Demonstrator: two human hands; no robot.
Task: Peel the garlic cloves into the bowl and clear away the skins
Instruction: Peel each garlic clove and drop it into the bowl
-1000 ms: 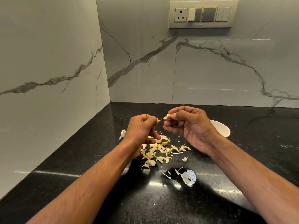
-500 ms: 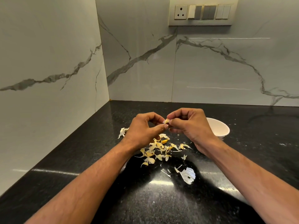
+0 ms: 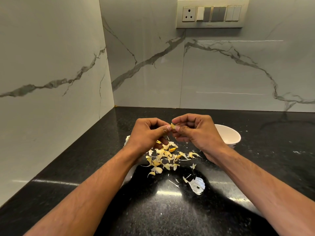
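Note:
Both hands meet above the black countertop [image 3: 221, 210]. My right hand [image 3: 196, 133] pinches a small yellowish garlic clove [image 3: 173, 126] between thumb and fingers. My left hand [image 3: 146, 133] has its fingers curled, and its thumb tip presses against the clove. Under the hands lies a loose pile of yellow-white garlic skins [image 3: 163, 155]. A white bowl [image 3: 228, 135] stands behind my right hand, partly hidden by it; its inside is not visible.
Marble walls close the counter at the left and back, forming a corner. A switch and socket panel [image 3: 212, 13] hangs high on the back wall. Small white scraps [image 3: 127, 139] lie left of my left hand; a bright light reflection [image 3: 196, 184] shines nearer me.
My hands were slightly apart a second ago; the left hand has come in to the clove held by the right. Both hands sit a little higher above the skins.

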